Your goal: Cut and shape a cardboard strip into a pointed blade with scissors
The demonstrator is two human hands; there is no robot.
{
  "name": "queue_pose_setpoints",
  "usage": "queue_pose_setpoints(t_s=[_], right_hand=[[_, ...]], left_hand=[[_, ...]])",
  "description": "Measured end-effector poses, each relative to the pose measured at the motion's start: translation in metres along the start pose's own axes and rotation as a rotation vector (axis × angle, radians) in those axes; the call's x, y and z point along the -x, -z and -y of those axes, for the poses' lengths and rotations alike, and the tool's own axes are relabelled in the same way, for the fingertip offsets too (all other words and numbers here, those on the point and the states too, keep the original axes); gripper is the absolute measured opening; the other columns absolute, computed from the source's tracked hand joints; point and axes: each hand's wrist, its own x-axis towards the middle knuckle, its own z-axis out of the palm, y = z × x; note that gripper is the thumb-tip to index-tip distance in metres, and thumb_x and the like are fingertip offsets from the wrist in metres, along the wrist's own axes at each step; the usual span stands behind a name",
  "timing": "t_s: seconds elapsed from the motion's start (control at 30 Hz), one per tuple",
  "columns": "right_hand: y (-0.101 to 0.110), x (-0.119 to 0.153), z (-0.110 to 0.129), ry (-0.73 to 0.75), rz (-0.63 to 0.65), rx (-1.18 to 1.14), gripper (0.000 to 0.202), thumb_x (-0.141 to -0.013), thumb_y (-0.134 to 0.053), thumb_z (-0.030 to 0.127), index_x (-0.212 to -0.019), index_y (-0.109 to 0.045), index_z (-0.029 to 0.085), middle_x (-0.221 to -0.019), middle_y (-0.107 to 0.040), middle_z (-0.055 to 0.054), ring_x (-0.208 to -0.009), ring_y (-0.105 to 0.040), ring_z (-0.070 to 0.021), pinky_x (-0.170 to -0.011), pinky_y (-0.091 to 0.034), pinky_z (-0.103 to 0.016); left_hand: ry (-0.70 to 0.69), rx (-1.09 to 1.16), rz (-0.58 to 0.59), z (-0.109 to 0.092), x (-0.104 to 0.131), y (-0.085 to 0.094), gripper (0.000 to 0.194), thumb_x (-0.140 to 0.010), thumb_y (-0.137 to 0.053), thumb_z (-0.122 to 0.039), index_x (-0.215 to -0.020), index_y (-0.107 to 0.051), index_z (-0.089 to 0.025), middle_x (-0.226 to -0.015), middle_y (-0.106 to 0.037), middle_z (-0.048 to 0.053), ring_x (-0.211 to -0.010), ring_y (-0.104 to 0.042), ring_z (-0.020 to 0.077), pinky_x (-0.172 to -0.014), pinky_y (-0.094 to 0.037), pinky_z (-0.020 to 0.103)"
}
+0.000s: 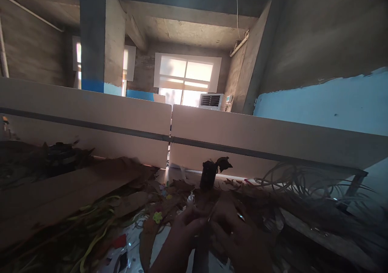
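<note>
My left hand point(189, 224) and my right hand point(227, 218) are close together at the lower middle, their fingertips meeting over the cluttered table. Both have bent, closed fingers. Whatever is pinched between them is too small and dark to name. Just beyond my left hand stands a small white bottle with a pointed tip point(190, 198). A dark cylinder point(208, 175) stands upright farther back, with a dark leaf-like shape point(223, 164) beside its top. A yellow-green flower piece point(157, 217) lies left of my left hand.
Green-yellow strips point(93, 240) cover the lower left, near a brown cardboard sheet point(87, 180). Coiled thin strands point(291, 184) lie at the right. A pale partition point(242, 131) runs behind the table. A red and white item point(119, 242) lies at the lower left.
</note>
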Motion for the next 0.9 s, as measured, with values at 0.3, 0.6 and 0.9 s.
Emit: queue_pose_setpoints(t_s=[0.3, 0.6, 0.9], right_hand=[[0.002, 0.002, 0.001, 0.106, -0.096, 0.313, 0.021, -0.079, -0.060, 0.041, -0.072, -0.073, 0.027, -0.123, -0.064, -0.010, -0.109, -0.060, -0.0372, -0.080, -0.053, -0.044], [-0.005, 0.005, -0.012, 0.164, -0.221, 0.302, 0.024, -0.075, -0.063, 0.043, -0.090, -0.077, 0.030, -0.125, -0.067, -0.003, -0.112, -0.064, -0.0324, -0.075, -0.056, -0.031], [-0.001, 0.003, -0.007, 0.108, -0.131, 0.222, 0.023, -0.078, -0.059, 0.042, -0.069, -0.072, 0.025, -0.104, -0.072, -0.007, -0.108, -0.064, -0.0344, -0.075, -0.054, -0.034]], left_hand=[[-0.054, -0.050, 0.017, 0.005, -0.006, 0.005, 0.015, -0.071, -0.074, -0.028, -0.077, -0.064, -0.017, -0.081, -0.069, 0.003, -0.080, -0.064, 0.0215, -0.072, -0.045, 0.028], [-0.105, -0.091, 0.027, -0.001, -0.004, 0.003, 0.014, -0.066, -0.075, -0.025, -0.075, -0.069, -0.017, -0.082, -0.073, 0.004, -0.088, -0.063, 0.0244, -0.078, -0.047, 0.029], [-0.058, -0.071, 0.047, 0.011, -0.009, 0.007, 0.013, -0.069, -0.072, -0.026, -0.076, -0.067, -0.016, -0.078, -0.067, 0.003, -0.081, -0.061, 0.0219, -0.073, -0.045, 0.029]])
